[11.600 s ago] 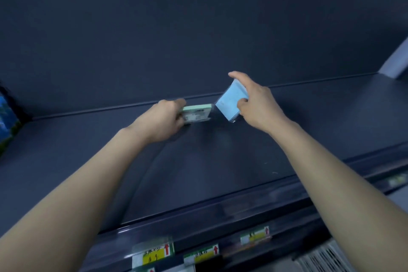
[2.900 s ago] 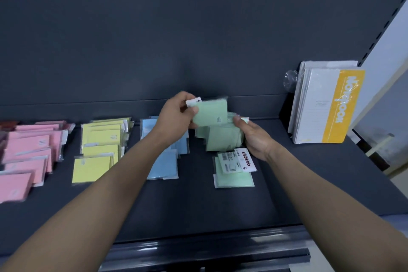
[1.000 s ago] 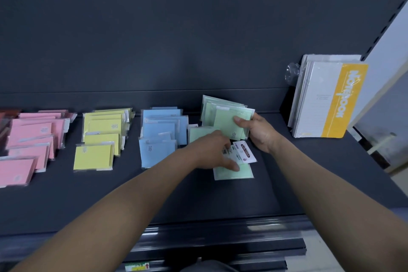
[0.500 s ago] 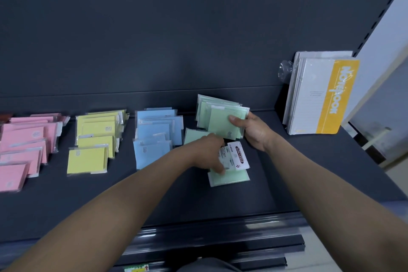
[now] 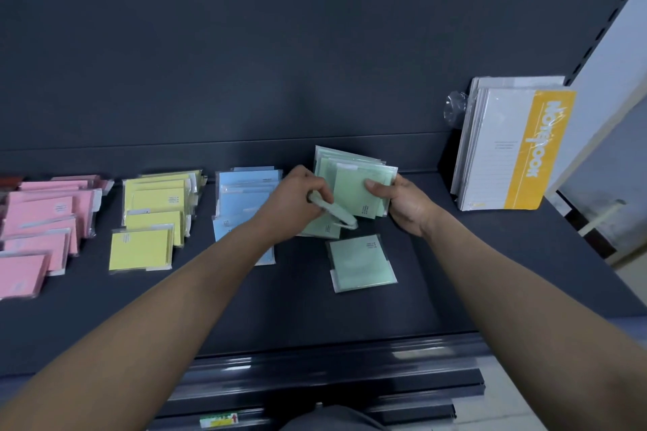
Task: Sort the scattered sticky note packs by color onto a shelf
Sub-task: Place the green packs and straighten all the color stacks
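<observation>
Head view: a green pack [image 5: 334, 212] is pinched edge-on by the left hand [image 5: 297, 199], with the fingers [image 5: 317, 191] curled round it, just beside the green stack [image 5: 357, 182]. The stack is held tilted up at the back of the shelf [image 5: 315, 318] by the right hand [image 5: 409, 206], thumb pressed on the front face, the other digits hidden behind. A flat green pack [image 5: 362, 262] is seen lying nearer the front. Blue packs [image 5: 245, 199], yellow packs [image 5: 154, 213] and pink packs [image 5: 42, 220] are grouped to the left. The packs are judged light, thin, a bit bendy and film-wrapped, so likely slippery and prone to fanning. A pinch across opposite edges is advised, not by the loose wrapper flap.
</observation>
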The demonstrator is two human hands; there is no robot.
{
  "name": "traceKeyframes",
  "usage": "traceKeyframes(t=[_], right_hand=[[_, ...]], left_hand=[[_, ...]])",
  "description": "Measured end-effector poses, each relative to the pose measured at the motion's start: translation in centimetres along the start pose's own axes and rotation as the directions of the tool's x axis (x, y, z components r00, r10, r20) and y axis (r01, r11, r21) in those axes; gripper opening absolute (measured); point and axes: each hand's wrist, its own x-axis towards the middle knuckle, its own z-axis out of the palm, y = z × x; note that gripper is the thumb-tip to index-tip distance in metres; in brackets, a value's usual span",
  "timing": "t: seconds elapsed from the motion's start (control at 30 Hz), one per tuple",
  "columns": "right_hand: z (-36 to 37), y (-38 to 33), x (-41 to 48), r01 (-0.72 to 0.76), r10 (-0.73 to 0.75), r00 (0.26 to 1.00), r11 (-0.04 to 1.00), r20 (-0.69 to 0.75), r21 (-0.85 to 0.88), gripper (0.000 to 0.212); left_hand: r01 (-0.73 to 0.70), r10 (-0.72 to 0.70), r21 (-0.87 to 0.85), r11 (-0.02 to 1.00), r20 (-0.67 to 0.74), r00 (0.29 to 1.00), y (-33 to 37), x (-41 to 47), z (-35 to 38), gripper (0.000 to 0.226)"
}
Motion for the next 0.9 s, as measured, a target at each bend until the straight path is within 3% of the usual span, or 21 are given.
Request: traceKeyframes(t=[0.13, 0.27, 0.43, 0.5, 0.77, 0.83, 0.9], right_hand=[[0.0, 0.0, 0.0, 0.001, -0.001, 1.0, 1.0, 0.001, 0.002, 0.04], [0.0, 0.0, -0.1, -0.002, 0.002, 1.0, 1.0, -0.001, 0.007, 0.041], [0.1, -0.1, -0.2, 0.001, -0.001, 1.0, 1.0, -0.005, 0.009, 0.041], [0.2, -0.1, -0.3, 0.004, -0.004, 1.0, 1.0, -0.005, 0.006, 0.04], [0.2, 0.0, -0.5, 0.007, -0.007, 1.0, 1.0, -0.019, 0.01, 0.035], [0.2, 0.1, -0.4, 0.008, -0.008, 1.0, 1.0, -0.017, 0.009, 0.037], [0.1, 0.1, -0.3, 0.005, -0.005, 1.0, 1.0, -0.016, 0.014, 0.039]], left_hand=[[0.057, -0.088, 0.213, 0.975, 0.139, 0.986, -1.6, -0.5, -0.2, 0.03], [0.102, -0.159, 0.271, 0.957, 0.2, 0.967, -1.1, -0.6, -0.4, 0.017], [0.1, -0.223, 0.335, 0.937, 0.352, 0.909, -0.7, 0.6, -0.4, 0.061], [0.052, -0.25, 0.434, 0.899, 0.413, 0.876, -0.7, 1.3, -0.2, 0.067], [0.005, -0.356, 0.632, 0.775, 0.429, 0.83, 0.1, 2.2, -0.2, 0.068], [0.009, -0.361, 0.644, 0.765, 0.416, 0.835, 0.3, 2.1, -0.4, 0.074], [0.017, -0.335, 0.618, 0.786, 0.403, 0.852, 0.5, 2.0, -0.6, 0.067]])
